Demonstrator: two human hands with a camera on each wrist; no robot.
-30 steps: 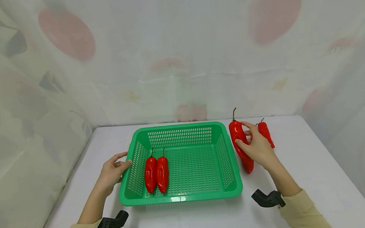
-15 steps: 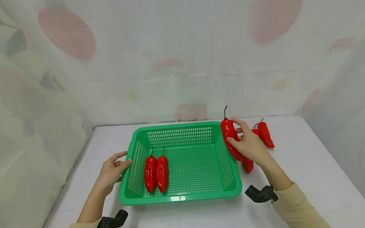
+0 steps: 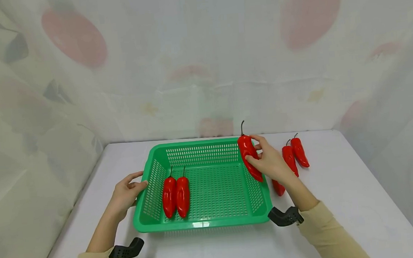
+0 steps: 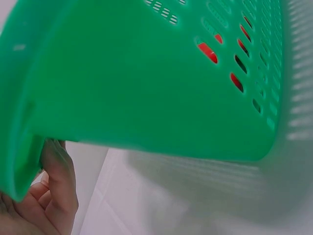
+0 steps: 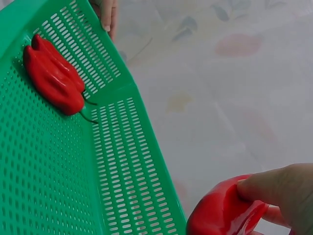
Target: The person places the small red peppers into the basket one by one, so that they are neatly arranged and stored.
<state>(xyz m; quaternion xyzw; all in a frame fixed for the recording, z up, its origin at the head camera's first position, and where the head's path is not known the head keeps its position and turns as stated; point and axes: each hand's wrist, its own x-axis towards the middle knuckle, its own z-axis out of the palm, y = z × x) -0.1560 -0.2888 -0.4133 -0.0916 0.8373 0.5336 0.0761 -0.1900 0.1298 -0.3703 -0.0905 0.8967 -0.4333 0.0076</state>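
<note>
Pinched between the thumb and fingers of my right hand (image 3: 270, 162), a glossy red chili pepper (image 3: 247, 150) hangs over the right rim of a green plastic basket (image 3: 228, 222), stem up. The right wrist view has this pepper (image 5: 217, 210) beside the rim, partly cut off. My left hand (image 3: 123, 195) holds the basket's left rim; in the left wrist view its fingers (image 4: 57, 188) are curled beneath that rim. Inside the basket, at its left side, one red pepper (image 3: 170, 198) lies against another red pepper (image 3: 183, 197), stems toward the back.
Right of the basket on the white table (image 3: 350, 198), one red pepper (image 3: 289, 159) lies close to another pepper (image 3: 299, 151). A third pepper (image 3: 278, 188) is partly hidden by my right arm. A pale printed curtain (image 3: 197, 101) stands behind the table.
My right hand has lifted the pepper and carried it left, from beside the basket to over its right rim. The peppers on the table show more. The left hand has stayed put.
</note>
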